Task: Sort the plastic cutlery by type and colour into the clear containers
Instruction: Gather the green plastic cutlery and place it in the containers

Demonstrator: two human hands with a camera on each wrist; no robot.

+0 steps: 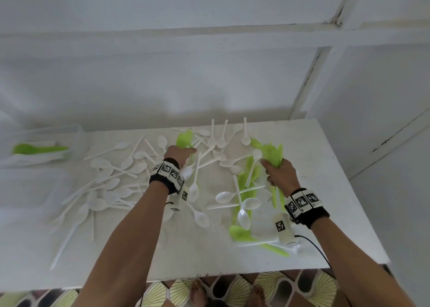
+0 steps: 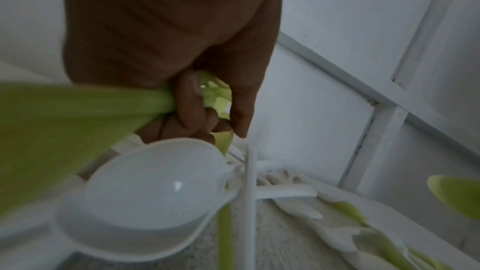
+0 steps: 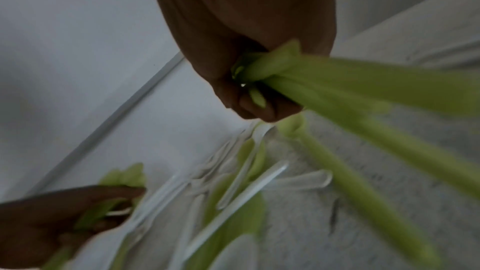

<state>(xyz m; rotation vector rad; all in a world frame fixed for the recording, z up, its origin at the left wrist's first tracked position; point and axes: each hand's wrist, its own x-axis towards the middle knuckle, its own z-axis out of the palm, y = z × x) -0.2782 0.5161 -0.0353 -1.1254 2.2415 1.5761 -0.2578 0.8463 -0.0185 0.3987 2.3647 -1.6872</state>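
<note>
**Two fistfuls of green cutlery over a scattered pile**

The left hand (image 1: 180, 154) was closed around a bundle of green cutlery (image 2: 78, 110), fingers (image 2: 191, 98) curled over the handles. The right hand (image 1: 280, 172) gripped a second green bunch (image 3: 363, 81) the same way, heads fanning out beyond the knuckles. Motion blur hid whether these were spoons, forks or both.

Between and around both hands lay white spoons (image 1: 224, 196) with smooth oval bowls and thin flat handles, crossed over one another on the pale, slightly grainy tabletop (image 1: 325, 167). More green pieces (image 1: 239, 231) lay under and near the right wrist. Far out past the left hand stood a clear container (image 1: 69, 141) already holding green cutlery.

The pieces looked light, stiff and glossy, so probably slippery in a bundle and apt to snag on their neighbours. Gripping the handles close together, near their middle, seemed the surest hold; thin plastic might snap if squeezed hard.
</note>
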